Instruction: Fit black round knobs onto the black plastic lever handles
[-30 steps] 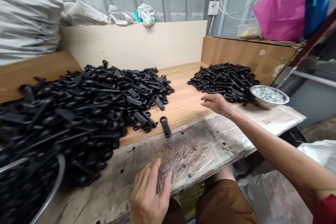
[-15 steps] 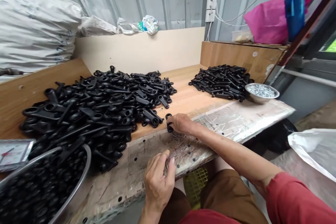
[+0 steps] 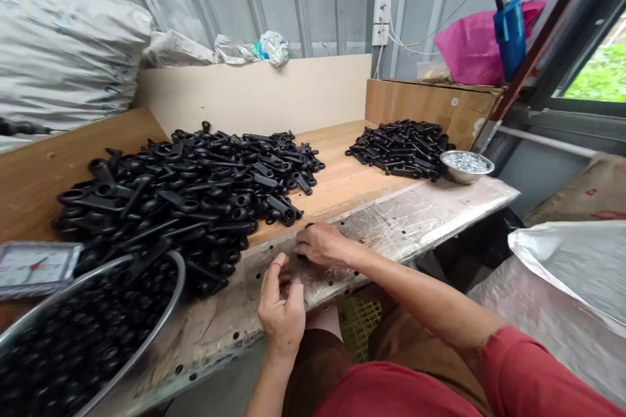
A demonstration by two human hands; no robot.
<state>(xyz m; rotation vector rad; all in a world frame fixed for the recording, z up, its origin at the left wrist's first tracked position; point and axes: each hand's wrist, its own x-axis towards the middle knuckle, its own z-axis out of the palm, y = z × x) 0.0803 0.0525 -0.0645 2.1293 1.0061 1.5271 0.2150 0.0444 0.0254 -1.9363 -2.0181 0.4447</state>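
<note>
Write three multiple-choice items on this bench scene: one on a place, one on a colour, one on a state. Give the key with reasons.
1. Where does the small metal bowl stand?
A. beside the smaller pile of black parts, to the right
B. in front of the clock
C. on the white sacks

2. What colour is the bag behind the right-hand board?
A. yellow
B. pink
C. brown

3. How does the right hand lie?
A. raised in the air
B. inside the small bowl
C. down on the plastic-covered bench edge, over a black part

Key: 1 A, the bowl sits against the right end of that pile. 2 B, the bag is bright pink. 3 C, the hand lies flat on the bench edge with a black part showing at its fingers, close to the left hand.
</note>
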